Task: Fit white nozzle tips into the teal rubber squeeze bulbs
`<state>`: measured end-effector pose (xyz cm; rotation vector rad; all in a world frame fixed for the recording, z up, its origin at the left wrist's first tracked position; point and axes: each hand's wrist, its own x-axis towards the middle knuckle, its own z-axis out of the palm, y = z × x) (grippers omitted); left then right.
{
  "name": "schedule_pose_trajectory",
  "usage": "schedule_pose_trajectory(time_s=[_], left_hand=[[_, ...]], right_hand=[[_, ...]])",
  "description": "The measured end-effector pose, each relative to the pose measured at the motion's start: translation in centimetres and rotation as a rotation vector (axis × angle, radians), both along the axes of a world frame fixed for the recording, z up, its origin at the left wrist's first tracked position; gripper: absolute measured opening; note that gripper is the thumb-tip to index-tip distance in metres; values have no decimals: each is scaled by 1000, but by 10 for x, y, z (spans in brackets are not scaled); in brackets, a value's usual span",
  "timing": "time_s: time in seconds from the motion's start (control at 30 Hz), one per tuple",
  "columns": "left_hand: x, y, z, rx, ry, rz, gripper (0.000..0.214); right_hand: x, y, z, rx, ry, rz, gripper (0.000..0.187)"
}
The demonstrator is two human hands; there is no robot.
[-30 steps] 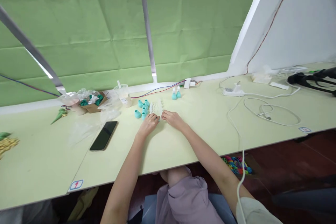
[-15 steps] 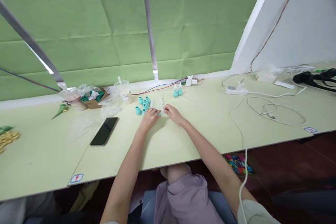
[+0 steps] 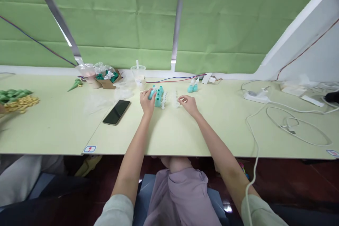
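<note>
So the left hand (image 3: 147, 103) has its fingers curled around a small teal bottle (image 3: 152, 94), right beside a bunch of open-necked teal bottles (image 3: 158, 102) standing on the table (image 3: 169, 134). Right hand (image 3: 189, 105) has thumb and forefinger nearly together at a row of translucent white pieces (image 3: 174, 99), can't tell if they're pinching one. Two white-tipped teal bottles (image 3: 192, 88) stand farther back, and a phone (image 3: 117, 112) lies off to the left.

We see turquoise bottles (image 3: 158, 101) at centre, a pale yellow table (image 3: 225, 130), plain green cloth (image 3: 225, 24) across the top, a black phone (image 3: 117, 112) centre-left, a mauve garment (image 3: 182, 194) below.
</note>
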<state>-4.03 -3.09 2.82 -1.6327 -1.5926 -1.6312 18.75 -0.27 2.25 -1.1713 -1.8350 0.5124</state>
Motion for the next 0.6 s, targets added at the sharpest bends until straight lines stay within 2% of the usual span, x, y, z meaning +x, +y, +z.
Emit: schedule_pose_trajectory(time_s=[0.1, 0.17, 0.3, 0.43, 0.6], left_hand=[[-2, 2, -2, -13, -63, -17, 32], [-3, 4, -5, -20, -80, -34, 32], [-4, 6, -8, -38, -57, -21, 30], [-6, 7, -9, -39, 3, 14, 30], [-3, 5, -8, -65, 32, 1, 30]], right_hand=[[-23, 8, 8, 81, -322, 14, 11], [-35, 17, 16, 125, -508, 58, 16], [-56, 35, 25, 128, -841, 100, 11], [-72, 40, 20, 172, -961, 122, 7], [-77, 34, 17, 211, -974, 114, 8]])
